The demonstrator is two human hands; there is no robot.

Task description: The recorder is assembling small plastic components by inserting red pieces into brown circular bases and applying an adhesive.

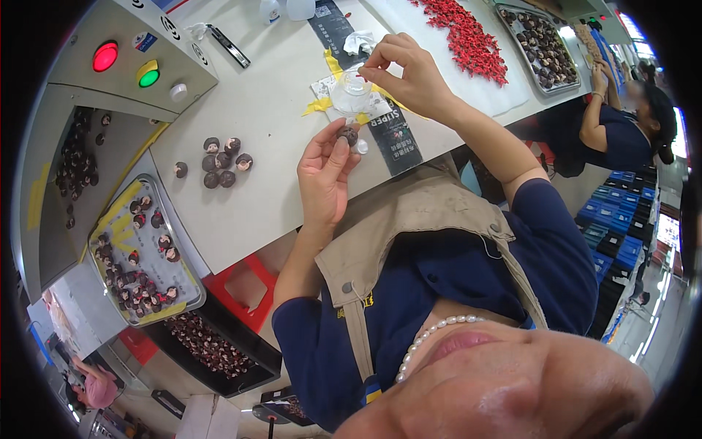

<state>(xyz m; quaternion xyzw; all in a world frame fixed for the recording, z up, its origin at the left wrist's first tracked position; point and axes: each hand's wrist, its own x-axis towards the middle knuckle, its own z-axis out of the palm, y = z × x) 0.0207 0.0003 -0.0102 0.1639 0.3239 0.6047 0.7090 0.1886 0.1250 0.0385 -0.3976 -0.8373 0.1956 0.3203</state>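
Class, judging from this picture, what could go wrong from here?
The small dark-brown round piece might slip from the left hand and roll away. The right hand, close to the clear round cup, might tip it. The lone brown-and-beige round piece, near the left edge of the white flat table, could get nudged off.

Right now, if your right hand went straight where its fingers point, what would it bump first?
Probably the clear cup, very near the right hand, though this picture leaves depth unclear.
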